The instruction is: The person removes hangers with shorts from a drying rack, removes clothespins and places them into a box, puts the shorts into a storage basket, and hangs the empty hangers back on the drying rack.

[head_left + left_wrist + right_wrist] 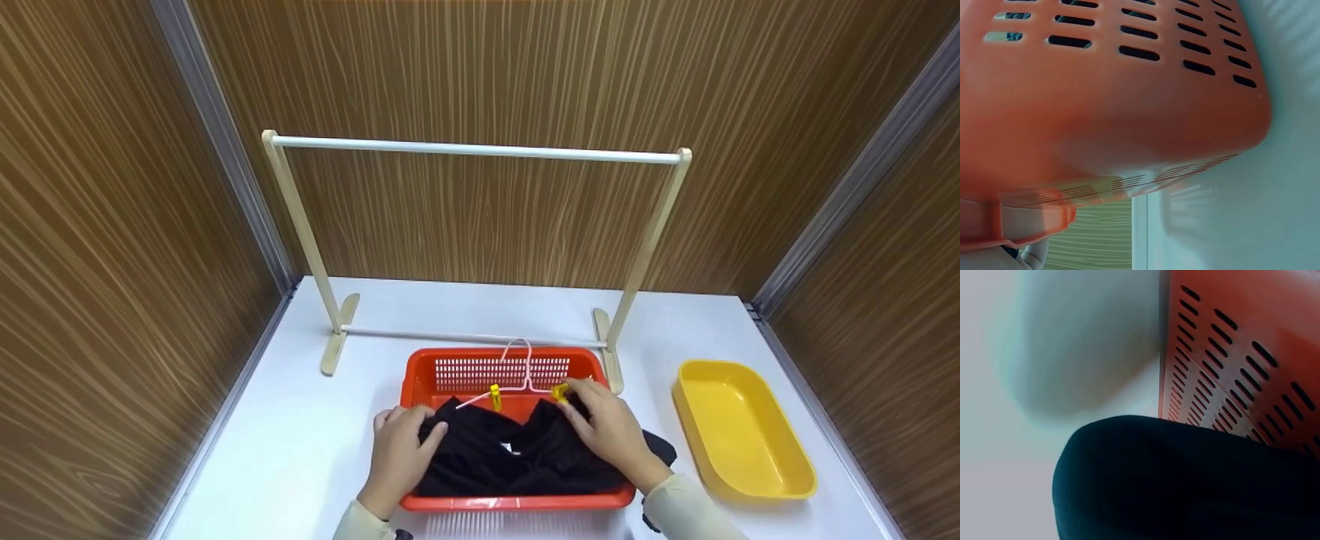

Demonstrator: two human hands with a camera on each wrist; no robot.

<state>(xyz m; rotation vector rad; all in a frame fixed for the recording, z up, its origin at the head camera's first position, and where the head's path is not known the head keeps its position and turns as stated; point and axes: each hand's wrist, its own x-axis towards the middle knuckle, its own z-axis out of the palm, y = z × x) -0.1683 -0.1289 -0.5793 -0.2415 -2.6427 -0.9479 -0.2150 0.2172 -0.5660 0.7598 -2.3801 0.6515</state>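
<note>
A black garment (pixel 487 469) lies in the red basket (pixel 517 504), with a small white label at its neckline. From the neckline rises a pink hanger (pixel 528 367) carrying two yellow clips, the left clip (pixel 496 397) standing free of either hand. My right hand (pixel 611 427) pinches the right clip (pixel 559 391) between thumb and fingertips, above the cloth. At the basket's left side, my left hand (pixel 401 450) holds the garment's left shoulder. In the right wrist view a dark sleeve (pixel 1174 478) of the garment hangs over the basket; neither wrist view shows the fingers.
Behind the basket stands a rack with a white top rail (pixel 480 150) and wooden legs (pixel 304 232). A yellow tray (pixel 739 427) sits to the right on the white table (pixel 277 420). Wood-patterned panels (pixel 487 67) enclose the back and sides.
</note>
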